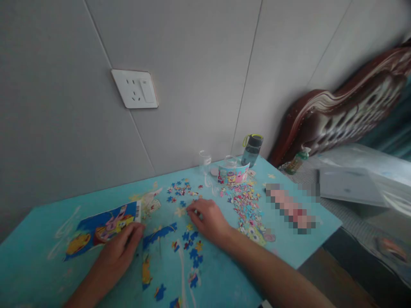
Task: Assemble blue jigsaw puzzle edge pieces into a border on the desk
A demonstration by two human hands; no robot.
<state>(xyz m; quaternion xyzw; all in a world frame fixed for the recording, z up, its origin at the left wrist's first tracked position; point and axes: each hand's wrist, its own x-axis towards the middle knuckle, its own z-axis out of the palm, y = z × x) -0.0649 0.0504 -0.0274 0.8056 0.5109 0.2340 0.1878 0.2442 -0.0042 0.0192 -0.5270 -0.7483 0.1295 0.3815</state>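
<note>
We see both of our hands down on the turquoise table [38,261]. Our left hand [119,250] lies flat on the lower right corner of the one printed picture sheet [96,229], fingers stretched out and loose, pressing on it rather than gripping. The sheet lies flat with its long axis running from lower left to upper right, its barcoded short edge pointing toward the wall. Our right hand [208,220] rests palm down just right of it, its fingers [192,209] curled onto the small pieces [180,190] scattered near the table's middle; whether they pinch a piece we cannot tell, as the tips are too blurred.

Loose blue pieces [191,246] lie in front of the right hand, too many and too small for us to count. A second, denser heap of multicoloured pieces [247,205] spreads to the right of the hand, running from the puzzle box [233,174] toward us.

Behind the box stand two clear glass vessels [205,164] and one grey water bottle [252,150], upright near the wall. One white wall socket [135,88] sits above the table. To the right we see one carved headboard [346,111] and one grey laptop [348,186] on the bed.
</note>
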